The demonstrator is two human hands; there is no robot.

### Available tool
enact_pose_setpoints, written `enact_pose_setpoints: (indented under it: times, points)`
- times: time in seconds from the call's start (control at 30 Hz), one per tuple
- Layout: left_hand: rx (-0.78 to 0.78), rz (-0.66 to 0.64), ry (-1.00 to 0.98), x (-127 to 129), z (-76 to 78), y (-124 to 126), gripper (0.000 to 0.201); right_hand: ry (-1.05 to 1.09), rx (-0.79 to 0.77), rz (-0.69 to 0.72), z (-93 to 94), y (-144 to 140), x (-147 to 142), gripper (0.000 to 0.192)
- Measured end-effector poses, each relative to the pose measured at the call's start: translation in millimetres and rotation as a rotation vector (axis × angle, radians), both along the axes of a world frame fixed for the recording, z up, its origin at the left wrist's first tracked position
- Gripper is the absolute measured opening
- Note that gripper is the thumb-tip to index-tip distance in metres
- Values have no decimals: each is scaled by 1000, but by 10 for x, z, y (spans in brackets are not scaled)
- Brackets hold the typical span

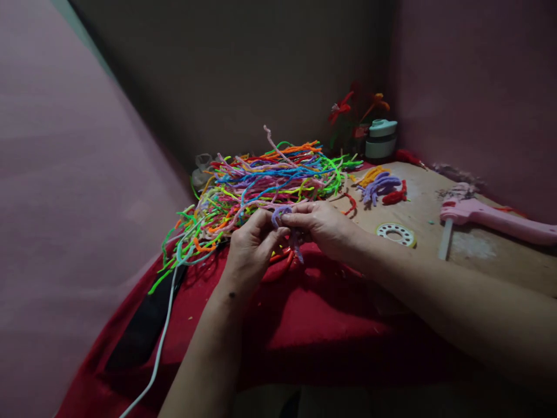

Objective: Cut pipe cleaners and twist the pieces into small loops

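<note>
Left hand [252, 247] and right hand [319, 223] both pinching a bent lilac pipe cleaner [285, 223] between fingertips. Held just in front of the multicoloured pipe-cleaner pile [265, 180], above the red cloth [331, 325]. Right of the pile: pink glue gun [491, 217].

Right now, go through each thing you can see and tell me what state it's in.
Left hand: pinching the lilac pipe cleaner.
Right hand: pinching it too.
Lilac fuzzy pipe cleaner: bent into a loop.
Multicoloured pipe cleaner heap: loose, tangled.
Pink plastic glue gun: lying flat on its side.
White round tape ring: lying flat.
Mint-lidded round container: upright, lid on.
</note>
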State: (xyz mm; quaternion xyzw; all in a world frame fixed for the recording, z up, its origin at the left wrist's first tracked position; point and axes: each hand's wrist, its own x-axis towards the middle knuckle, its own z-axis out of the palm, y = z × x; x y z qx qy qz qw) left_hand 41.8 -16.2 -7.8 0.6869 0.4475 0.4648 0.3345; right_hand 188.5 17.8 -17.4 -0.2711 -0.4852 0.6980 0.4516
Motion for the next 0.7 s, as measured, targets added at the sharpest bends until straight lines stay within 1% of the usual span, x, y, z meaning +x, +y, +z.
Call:
enact_pose_setpoints:
  times: [0.13, 0.2, 0.27, 0.4, 0.47, 0.5, 0.57, 0.63, 0.7]
  points:
    - [-42, -117, -57, -5, 29, 1, 20, 37, -36, 12, 1, 38, 17, 12]
    - [-31, -124, -5, -3, 42, -2, 23, 40, -49, 19, 10, 41, 21, 12]
    - [31, -62, 126, -1, 33, 7, 20, 34, -51, 10, 14, 35, 18, 11]
    - [306, 66, 431, -15, -45, 60, 17, 31, -50, -36, 19, 22, 12, 11]
    - [386, 113, 579, -22, -84, 80, 15, 20, -47, -46, 35, 20, 17, 12]
    - [386, 122, 634, -22, -96, 82, 15, 12, -48, -48, 46, 20, 20, 14]
    - [328, 100, 670, -12, -95, 66, 14, 2, -64, -61, 68, 27, 29, 17]
    - [245, 70, 635, 4, -61, 29, 15, 5, -90, -81, 81, 41, 37, 17]
    - [167, 73, 595, 17, -9, -17, 19, 5, -107, -111, 81, 58, 43, 15]
